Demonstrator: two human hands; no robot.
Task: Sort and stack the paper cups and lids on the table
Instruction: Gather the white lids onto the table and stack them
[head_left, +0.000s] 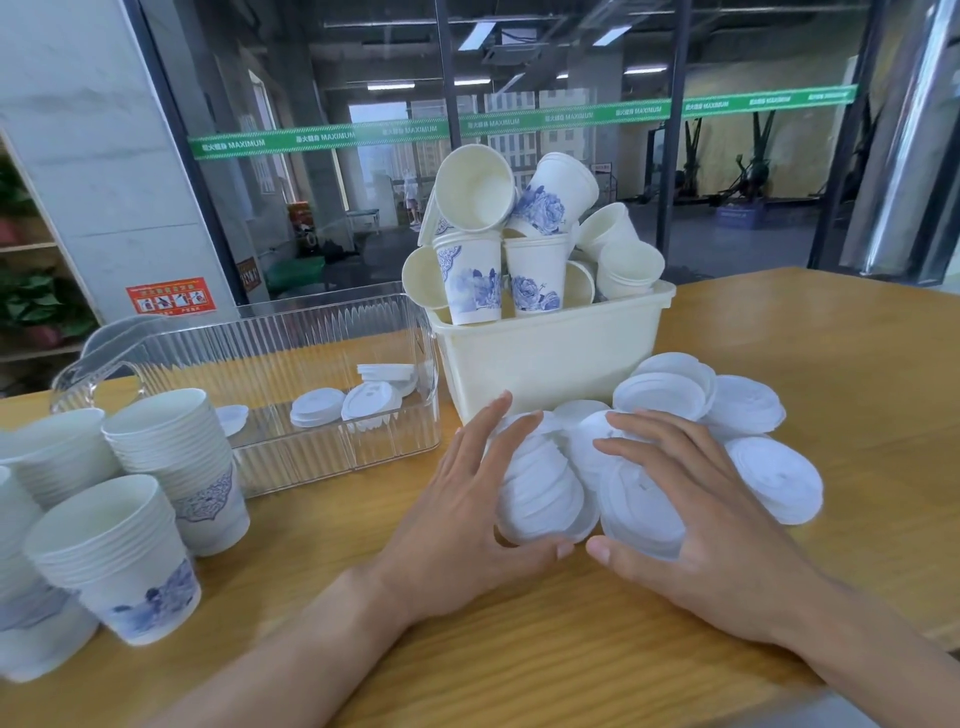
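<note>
While both hands, left (467, 499) and right (696, 519), cup the loose lids (550, 493) near the desk (519, 649) middle with spread, open grip, we should squeeze them inward evenly, nesting rims before lifting, judging by the pile.

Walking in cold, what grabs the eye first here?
The jumbled cups heaped high in the cream bin at the back. In front, the left hand and right hand gather a pile of white lids; neat cup stacks stand at left.
</note>
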